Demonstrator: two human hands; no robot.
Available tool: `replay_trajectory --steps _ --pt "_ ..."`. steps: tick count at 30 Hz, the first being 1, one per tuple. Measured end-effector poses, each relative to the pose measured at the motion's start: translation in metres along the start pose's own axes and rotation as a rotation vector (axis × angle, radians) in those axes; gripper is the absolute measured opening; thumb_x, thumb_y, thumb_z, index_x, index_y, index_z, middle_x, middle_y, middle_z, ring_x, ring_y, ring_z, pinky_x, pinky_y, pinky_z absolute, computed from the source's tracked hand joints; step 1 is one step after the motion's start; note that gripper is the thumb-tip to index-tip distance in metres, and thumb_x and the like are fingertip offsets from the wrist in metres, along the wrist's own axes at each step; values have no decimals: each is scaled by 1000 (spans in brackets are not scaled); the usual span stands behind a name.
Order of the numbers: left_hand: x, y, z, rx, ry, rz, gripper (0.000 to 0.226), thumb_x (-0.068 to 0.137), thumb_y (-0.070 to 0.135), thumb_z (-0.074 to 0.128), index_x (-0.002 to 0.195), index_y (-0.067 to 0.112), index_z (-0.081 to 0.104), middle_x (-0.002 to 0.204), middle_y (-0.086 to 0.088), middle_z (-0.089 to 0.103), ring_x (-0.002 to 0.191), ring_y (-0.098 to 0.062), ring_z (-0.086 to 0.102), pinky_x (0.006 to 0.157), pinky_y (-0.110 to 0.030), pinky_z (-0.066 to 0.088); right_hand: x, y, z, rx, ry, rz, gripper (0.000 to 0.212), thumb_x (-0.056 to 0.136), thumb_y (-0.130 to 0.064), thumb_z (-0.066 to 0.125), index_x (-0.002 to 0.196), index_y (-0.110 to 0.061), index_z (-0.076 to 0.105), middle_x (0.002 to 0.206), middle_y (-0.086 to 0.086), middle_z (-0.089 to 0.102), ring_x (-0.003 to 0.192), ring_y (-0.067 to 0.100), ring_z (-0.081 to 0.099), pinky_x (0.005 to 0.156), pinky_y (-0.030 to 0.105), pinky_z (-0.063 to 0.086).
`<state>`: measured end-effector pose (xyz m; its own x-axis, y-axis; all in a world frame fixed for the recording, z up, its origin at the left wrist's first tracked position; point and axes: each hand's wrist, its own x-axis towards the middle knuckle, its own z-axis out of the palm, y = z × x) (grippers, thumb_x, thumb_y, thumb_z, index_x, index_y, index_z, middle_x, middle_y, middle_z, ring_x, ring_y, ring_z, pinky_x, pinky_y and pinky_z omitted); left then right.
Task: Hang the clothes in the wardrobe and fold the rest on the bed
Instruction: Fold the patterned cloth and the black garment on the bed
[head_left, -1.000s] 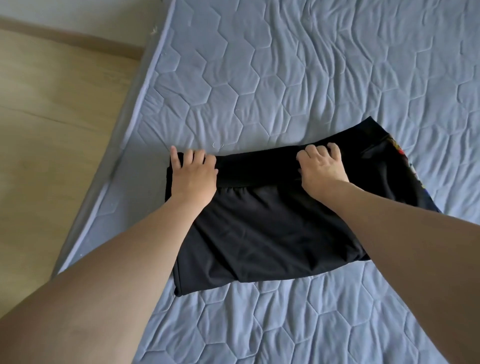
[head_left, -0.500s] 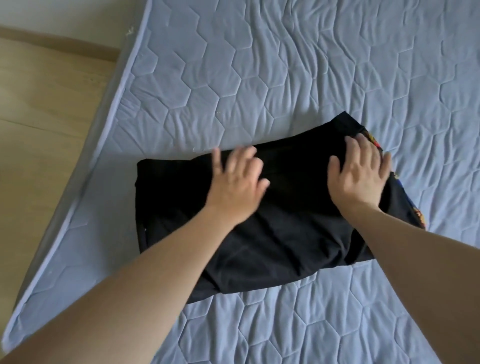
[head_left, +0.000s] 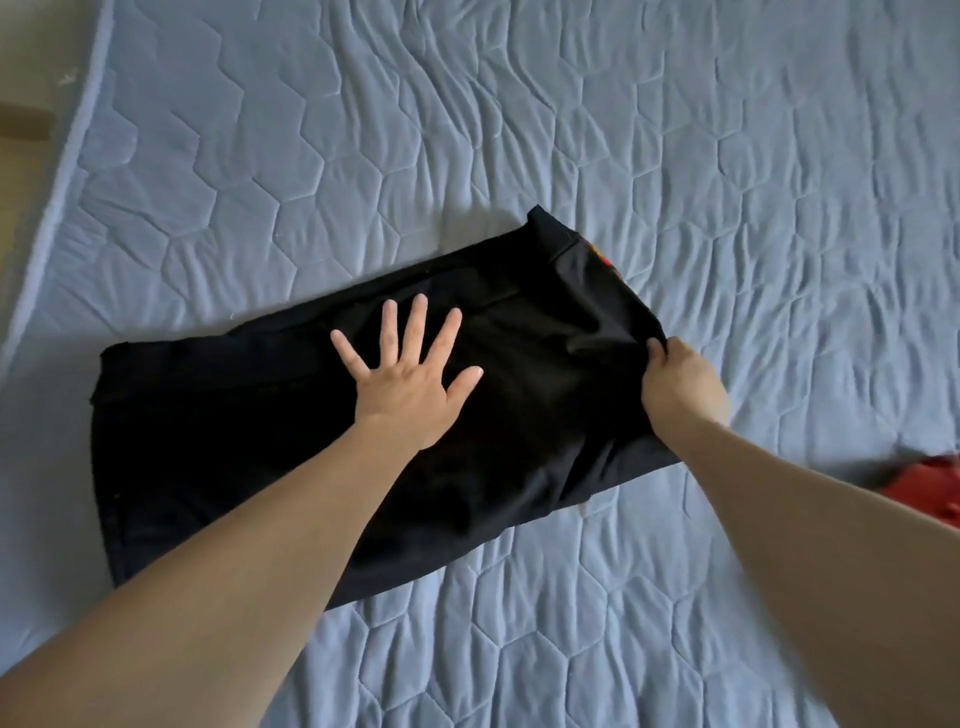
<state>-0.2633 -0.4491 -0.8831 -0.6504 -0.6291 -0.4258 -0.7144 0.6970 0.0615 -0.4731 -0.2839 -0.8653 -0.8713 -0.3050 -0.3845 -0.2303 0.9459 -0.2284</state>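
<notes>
Since half a second ago, the right hand (head_left: 680, 382) has been slid off the top of the black garment (head_left: 249, 431) to its 3 o'clock edge, where the cloth is now pinched between curled fingers; the left hand (head_left: 410, 384) has been kept flat near the middle, fingers spread wide, pressing down. Partly folded, the garment is laid across the quilted blue bed (head_left: 519, 130), its long side running from 8 o'clock to 2 o'clock, with a strip of coloured print (head_left: 605, 257) exposed at the 2 o'clock corner. A red item (head_left: 935, 491) is glimpsed at the 4 o'clock border of the view. Soft, light, limp fabric is suggested by the creases gathered at the pinch; it would likely sag if lifted by one point. Edges and corners are judged the best places to be gripped, with the centre held down so the layers are not dragged.
</notes>
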Motion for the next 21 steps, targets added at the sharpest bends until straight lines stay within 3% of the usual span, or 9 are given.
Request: replay_trajectory --steps 4,8,14,17,19,21 --pt "13 4 1 -29 49 83 67 89 69 1 145 42 -24 157 2 -25 145 -24 -23 105 -71 -14 -6 -6 7 33 38 -119 46 99 -49 27 99 -8 45 103 16 59 98 36 55 75 40 35" --pt "17 -22 25 50 49 74 70 85 70 -5 145 40 -24 159 3 -22 145 -21 -23 109 -67 -11 1 15 7 -98 -57 -182 50 94 -61 30 93 -12 39 98 19 62 93 38 59 67 38 35" --pt "33 -28 48 100 79 49 65 87 67 -5 140 38 -31 157 1 -26 144 -23 -25 109 -64 -16 16 16 46 -137 9 -205 46 95 -58 26 90 -13 35 96 21 63 91 41 60 69 39 34" --pt "36 -29 41 117 -9 31 65 89 67 -2 139 37 -31 157 1 -28 143 -24 -27 108 -65 -17 11 23 50 -17 10 -196 44 94 -57 31 89 -13 37 99 18 61 96 38 58 71 39 34" --pt "24 -20 28 112 4 23 69 93 65 8 149 33 -18 159 -4 -18 145 -27 -19 109 -66 -15 -2 35 46 81 -13 -190 45 92 -57 36 93 -13 44 105 14 57 102 35 54 77 39 37" --pt "-8 1 16 37 251 126 69 92 61 34 148 21 25 154 -15 21 141 -35 19 112 -63 5 -18 49 40 144 46 -86 53 88 -62 42 102 -11 51 111 13 55 109 34 50 90 43 39"
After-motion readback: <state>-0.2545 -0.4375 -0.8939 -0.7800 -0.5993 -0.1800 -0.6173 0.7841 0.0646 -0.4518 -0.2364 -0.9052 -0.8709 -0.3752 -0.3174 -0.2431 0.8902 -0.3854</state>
